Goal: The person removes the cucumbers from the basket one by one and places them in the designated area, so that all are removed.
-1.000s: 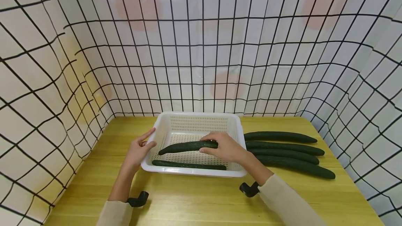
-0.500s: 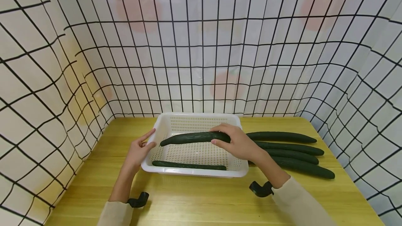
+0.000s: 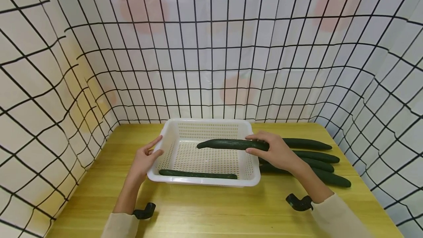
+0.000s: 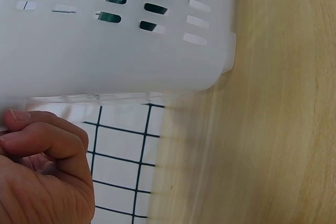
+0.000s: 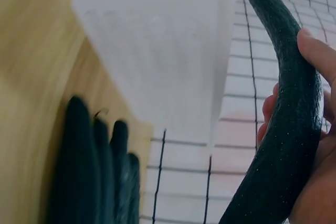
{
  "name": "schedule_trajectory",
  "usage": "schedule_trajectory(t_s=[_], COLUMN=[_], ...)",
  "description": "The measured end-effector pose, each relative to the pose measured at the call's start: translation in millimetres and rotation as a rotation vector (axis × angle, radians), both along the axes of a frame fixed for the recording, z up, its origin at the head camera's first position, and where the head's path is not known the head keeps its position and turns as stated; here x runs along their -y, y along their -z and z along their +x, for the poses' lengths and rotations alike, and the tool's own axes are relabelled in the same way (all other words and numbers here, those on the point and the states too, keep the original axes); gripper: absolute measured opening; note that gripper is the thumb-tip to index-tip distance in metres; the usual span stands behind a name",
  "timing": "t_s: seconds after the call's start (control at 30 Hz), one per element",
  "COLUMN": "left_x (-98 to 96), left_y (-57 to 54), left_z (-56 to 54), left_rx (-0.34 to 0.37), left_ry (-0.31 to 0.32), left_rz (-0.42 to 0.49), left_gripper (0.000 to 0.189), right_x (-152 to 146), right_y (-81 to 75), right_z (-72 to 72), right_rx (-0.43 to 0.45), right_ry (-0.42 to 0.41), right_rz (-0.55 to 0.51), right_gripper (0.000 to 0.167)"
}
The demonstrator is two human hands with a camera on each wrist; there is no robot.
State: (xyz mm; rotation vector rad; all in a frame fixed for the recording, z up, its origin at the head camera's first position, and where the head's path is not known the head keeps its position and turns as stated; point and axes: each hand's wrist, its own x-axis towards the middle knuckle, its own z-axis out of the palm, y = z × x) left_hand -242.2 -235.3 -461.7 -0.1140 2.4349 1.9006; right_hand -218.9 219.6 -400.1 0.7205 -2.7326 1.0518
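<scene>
A white plastic basket [image 3: 203, 183] with slotted walls stands on the table, and my left hand [image 3: 144, 160] pinches its left rim. In the left wrist view the fingers [image 4: 47, 140] are curled at the basket's edge. My right hand [image 3: 275, 151] grips a dark green cucumber [image 3: 228, 144] by its right end. This cucumber is held above the basket, its thin end pointing left over the opening. In the right wrist view the thumb and fingers wrap around it. Another cucumber [image 3: 198, 174] lies inside the basket along the near wall.
Several cucumbers [image 3: 330, 178] lie side by side on the wooden table [image 3: 205, 212], right of the basket and partly behind my right hand. A white wall with a black grid [image 3: 211, 58] encloses the table at the back and sides.
My right hand has lifted the cucumber up from inside the basket and carried it right, toward the basket's right rim. The left hand and the basket have stayed in place.
</scene>
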Motion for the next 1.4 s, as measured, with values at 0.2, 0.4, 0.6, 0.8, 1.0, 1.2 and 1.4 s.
schedule_trajectory(t_s=[0.2, 0.4, 0.6, 0.8, 1.0, 1.2, 1.4], left_x=[1.3, 1.2, -0.3, -0.9, -1.2, -2.1, -1.3], left_y=[-1.2, -1.8, -2.7, -2.5, -1.3, -0.6, -1.0], left_z=[1.8, 1.7, 1.3, 1.1, 0.7, -0.1, 1.0], left_rx=[-0.001, 0.007, -0.005, 0.002, -0.001, -0.002, 0.002], left_ry=[-0.006, -0.009, -0.012, -0.015, -0.01, -0.002, 0.0], left_rz=[0.004, 0.0, -0.008, -0.013, -0.019, -0.014, -0.014], left_gripper=[0.06, 0.06, 0.059, 0.058, 0.058, 0.059, 0.059], right_x=[-28, -60, -92, -118, -137, -152, -167], right_y=[6.7, 12.5, 16.6, 17.6, 21.3, 25.8, 30.9], right_z=[5.8, 13.8, 22.8, 34.1, 46.7, 56.3, 62.3], right_rx=[-0.003, -0.026, -0.008, -0.003, -0.028, -0.021, 0.052], right_ry=[0.034, 0.068, 0.087, 0.106, 0.137, 0.165, 0.186], right_rz=[0.032, 0.082, 0.106, 0.125, 0.153, 0.15, 0.123], right_gripper=[0.04, 0.038, 0.04, 0.039, 0.04, 0.04, 0.042])
